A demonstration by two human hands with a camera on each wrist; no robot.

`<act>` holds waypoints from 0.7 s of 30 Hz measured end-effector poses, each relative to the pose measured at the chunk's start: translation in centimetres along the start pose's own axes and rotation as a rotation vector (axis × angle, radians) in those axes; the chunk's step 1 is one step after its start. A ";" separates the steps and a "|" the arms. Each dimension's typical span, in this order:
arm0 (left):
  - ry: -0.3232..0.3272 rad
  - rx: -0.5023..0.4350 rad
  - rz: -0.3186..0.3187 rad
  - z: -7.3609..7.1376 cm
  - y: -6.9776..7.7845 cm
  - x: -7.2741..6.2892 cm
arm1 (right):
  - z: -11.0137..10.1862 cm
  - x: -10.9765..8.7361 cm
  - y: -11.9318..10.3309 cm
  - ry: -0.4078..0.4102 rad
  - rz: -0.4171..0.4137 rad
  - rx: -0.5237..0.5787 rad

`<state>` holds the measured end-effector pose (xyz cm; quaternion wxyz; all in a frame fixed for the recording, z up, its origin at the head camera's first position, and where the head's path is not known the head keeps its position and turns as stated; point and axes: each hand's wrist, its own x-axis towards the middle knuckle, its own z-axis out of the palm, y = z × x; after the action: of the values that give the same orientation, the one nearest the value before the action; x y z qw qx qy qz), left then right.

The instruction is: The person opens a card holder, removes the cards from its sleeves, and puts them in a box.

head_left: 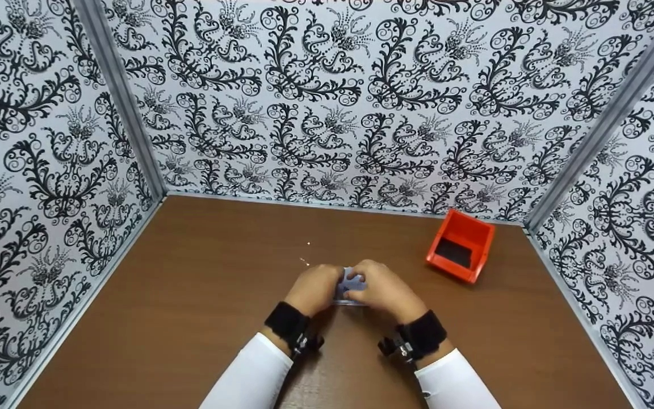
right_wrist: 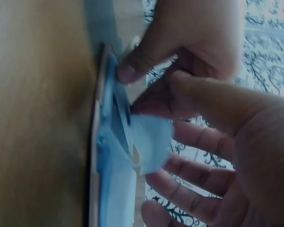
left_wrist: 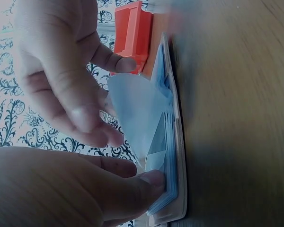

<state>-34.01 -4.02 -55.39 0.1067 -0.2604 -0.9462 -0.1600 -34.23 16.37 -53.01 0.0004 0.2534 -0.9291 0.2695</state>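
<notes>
A card holder (head_left: 352, 286) with a thin cover and a stack of bluish clear plastic sleeves (left_wrist: 170, 161) lies opened on the brown table. My left hand (head_left: 317, 287) pinches the near edge of the sleeves, its thumb (left_wrist: 152, 179) pressed on top. From the other side my right hand (head_left: 385, 291) reaches over the holder with fingers spread and loosely bent. One translucent sleeve flap (right_wrist: 151, 142) stands lifted from the stack, and the right fingers (right_wrist: 189, 165) lie against its far side. A dark panel shows between the flap and the stack.
An orange-red open bin (head_left: 479, 233) stands at the back right of the table (head_left: 202, 272), with a dark flat piece (head_left: 453, 253) inside. Small bright specks (head_left: 304, 262) show beyond the hands. Walls with black scroll patterns (head_left: 327, 125) enclose the back and sides.
</notes>
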 end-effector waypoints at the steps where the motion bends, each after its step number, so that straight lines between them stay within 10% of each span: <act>1: 0.002 0.005 0.000 0.0 0.0 0.0 | 0.1 0.0 -0.1 0.001 0.004 -0.018; 21: -0.026 -0.016 -0.049 -0.6 0.2 -0.2 | -0.3 0.0 0.7 0.093 0.045 -0.050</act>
<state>-33.66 -4.16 -54.86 0.0885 -0.2402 -0.9522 -0.1666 -34.59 17.10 -53.11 0.0440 0.2196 -0.9400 0.2575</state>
